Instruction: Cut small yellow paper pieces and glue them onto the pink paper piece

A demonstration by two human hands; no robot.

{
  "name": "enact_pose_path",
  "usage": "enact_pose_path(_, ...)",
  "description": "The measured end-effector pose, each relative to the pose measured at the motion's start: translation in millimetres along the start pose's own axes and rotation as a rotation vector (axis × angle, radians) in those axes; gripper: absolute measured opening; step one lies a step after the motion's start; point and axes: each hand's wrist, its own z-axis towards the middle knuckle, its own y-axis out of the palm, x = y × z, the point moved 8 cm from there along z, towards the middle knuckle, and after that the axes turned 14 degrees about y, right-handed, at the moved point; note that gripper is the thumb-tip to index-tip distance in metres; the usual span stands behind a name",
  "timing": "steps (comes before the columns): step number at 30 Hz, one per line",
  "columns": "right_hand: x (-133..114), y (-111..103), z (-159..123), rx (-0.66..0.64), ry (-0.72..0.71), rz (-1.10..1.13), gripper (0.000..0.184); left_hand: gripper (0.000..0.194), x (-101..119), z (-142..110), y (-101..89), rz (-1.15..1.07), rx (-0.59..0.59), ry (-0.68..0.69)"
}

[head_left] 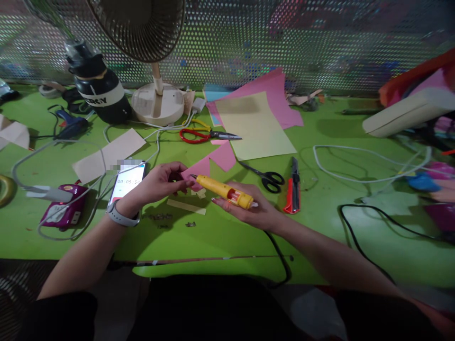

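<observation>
My right hand (pixel 249 210) is wrapped around a yellow glue gun (pixel 223 190) whose nozzle points left and up toward a pink paper piece (pixel 199 170). My left hand (pixel 159 182), with a grey watch on the wrist, pinches that pink piece at its left edge, right beside the nozzle tip. A small cream paper strip (pixel 186 206) lies on the green table (pixel 220 232) just below both hands. The glue gun's black cord runs down off the front edge.
A phone (pixel 127 183) showing a timer lies left of my left hand. Black scissors (pixel 265 176), a red utility knife (pixel 293 187) and red-handled scissors (pixel 204 135) lie nearby. Pink and cream sheets (pixel 258 123), a fan base (pixel 156 102), a black bottle (pixel 101 92) and cables surround.
</observation>
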Motion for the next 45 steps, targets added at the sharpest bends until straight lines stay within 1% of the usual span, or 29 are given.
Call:
enact_pose_path(10, -2, 0, 0, 0.018, -0.001, -0.045, 0.029, 0.036, -3, 0, 0.1, 0.006, -0.002, 0.012)
enact_pose_path(14, -7, 0, -1, 0.024, -0.042, -0.049, 0.029, 0.035, -1, 0, 0.1, 0.026, 0.004, 0.016)
enact_pose_path(19, -13, -1, -4, 0.023, -0.082, -0.075, 0.028, 0.028, -1, -1, 0.2, 0.055, 0.001, 0.043)
enact_pose_path(26, -14, -1, -5, 0.031, -0.141, -0.082, 0.028, 0.023, 0, -1, 0.2, 0.130, -0.005, 0.072)
enact_pose_path(29, -13, 0, -5, 0.026, -0.141, -0.080, 0.026, 0.023, 0, -1, 0.6, 0.141, -0.010, 0.071)
enact_pose_path(33, -14, 1, -5, 0.030, -0.147, -0.093, 0.028, 0.023, 0, -1, 1.0, 0.145, -0.014, 0.075)
enact_pose_path(39, -17, 0, -7, 0.047, -0.217, -0.087, 0.026, 0.025, -2, -2, 1.5, 0.124, -0.014, 0.061)
enact_pose_path(42, -16, 0, -7, 0.059, -0.207, -0.102, 0.027, 0.025, -3, -2, 1.3, 0.129, -0.018, 0.060)
enact_pose_path(45, -16, 1, -7, 0.041, -0.198, -0.098, 0.028, 0.023, -3, -1, 1.1, 0.142, -0.024, 0.066)
